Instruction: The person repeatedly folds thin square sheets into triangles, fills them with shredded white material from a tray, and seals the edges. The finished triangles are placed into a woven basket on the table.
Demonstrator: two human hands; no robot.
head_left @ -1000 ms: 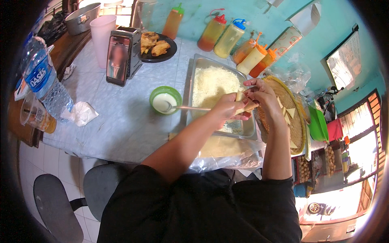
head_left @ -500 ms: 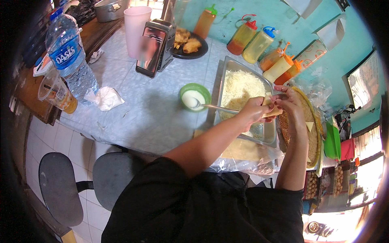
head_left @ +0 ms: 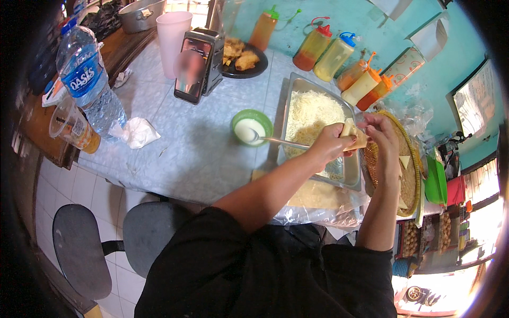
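Observation:
My left hand (head_left: 330, 144) is closed around a folded sheet of pale pastry wrapper (head_left: 354, 134), above the right side of a metal tray. Just right of the wrapper is my right hand (head_left: 383, 139), its fingers bent and apart. Shredded pale filling (head_left: 314, 112) is heaped in the metal tray (head_left: 288, 100). A spoon (head_left: 283, 142) rests in a green bowl (head_left: 269, 120) of white liquid, its handle reaching toward my left hand. Flat wrapper sheets (head_left: 318, 195) lie in clear plastic at the near table edge. On the right, a round woven tray (head_left: 411, 183) bears pale folded pieces (head_left: 404, 161).
Sauce bottles (head_left: 334, 57) line the turquoise wall. A phone (head_left: 192, 69) leans on a stand beside a pink cup (head_left: 173, 45) and a black plate (head_left: 260, 66) of fried food. A water bottle (head_left: 90, 79) and plastic cup (head_left: 74, 127) stand left. A chair (head_left: 151, 233) is below.
The fingers of my right hand have come slightly away from the wrapper. My left hand keeps its hold, and the wrapper has turned a little. The view has shifted slightly.

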